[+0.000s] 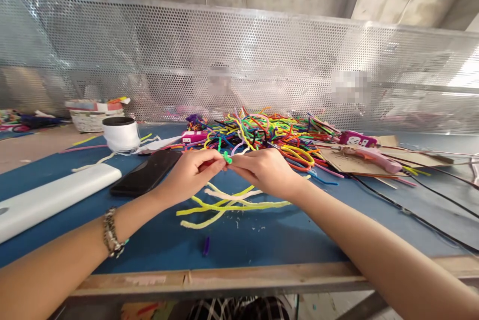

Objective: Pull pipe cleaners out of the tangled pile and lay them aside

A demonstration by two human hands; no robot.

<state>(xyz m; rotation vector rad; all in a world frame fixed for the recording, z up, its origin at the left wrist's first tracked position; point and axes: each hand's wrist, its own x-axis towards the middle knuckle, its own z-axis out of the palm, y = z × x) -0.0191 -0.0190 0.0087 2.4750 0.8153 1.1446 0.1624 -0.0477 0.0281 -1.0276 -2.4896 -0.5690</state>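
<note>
A small green pipe cleaner (226,158), bent into a little knot, is held between the fingertips of both hands above the table. My left hand (196,167) pinches it from the left. From the right, the fingers of my right hand (264,170) close on the same piece. Below the hands, several yellow and cream pipe cleaners (224,206) lie crossed on the blue table top. A short purple piece (206,245) rests nearer the front edge. Behind the hands spreads a large heap of coloured pipe cleaners (262,128).
Left are a black phone (145,172), a long white device (60,197), a white spool (120,135) and a basket (95,116). At right, a pink glue gun (377,159) lies on cardboard, with black cables (411,212) nearby. A perforated metal screen (239,60) stands behind.
</note>
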